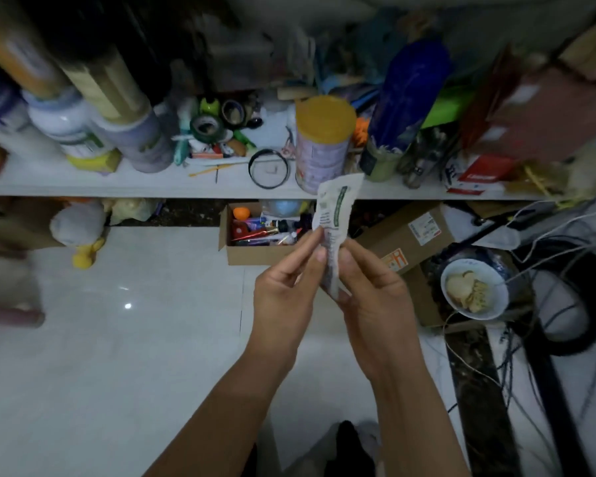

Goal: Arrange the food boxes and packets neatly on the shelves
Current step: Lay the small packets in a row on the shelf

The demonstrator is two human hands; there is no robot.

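A small white paper packet with green print (pixel 338 208) is held upright in the air in the middle of the scene, in front of the edge of a long white shelf (pixel 117 187) and above the pale glossy floor tiles (pixel 117 339). The left hand (pixel 286 287) pinches the packet's lower left edge between thumb and extended fingers, and the right hand (pixel 372 290) pinches its lower right side, thumb in front and fingers curled behind it, so the packet's lower half is creased between the two grips. Just beyond the packet's top stands a pale cylindrical tin with a yellow lid (pixel 324 142) on the shelf, with a thin black ring (pixel 268 168) lying to its left and rolls of tape (pixel 207 127) farther back. White plastic bottles (pixel 73 129) crowd the shelf's left part, and a tall dark blue bag (pixel 410 91) leans on its right part, near a red and white carton (pixel 479 173). Under the shelf an open brown cardboard box of small items (pixel 255 249) sits on the floor, a white and yellow plush toy (pixel 78 232) lies to the left, and to the right a blue-rimmed bowl of food (pixel 473 292) rests beside tangled dark cables (pixel 565 304).
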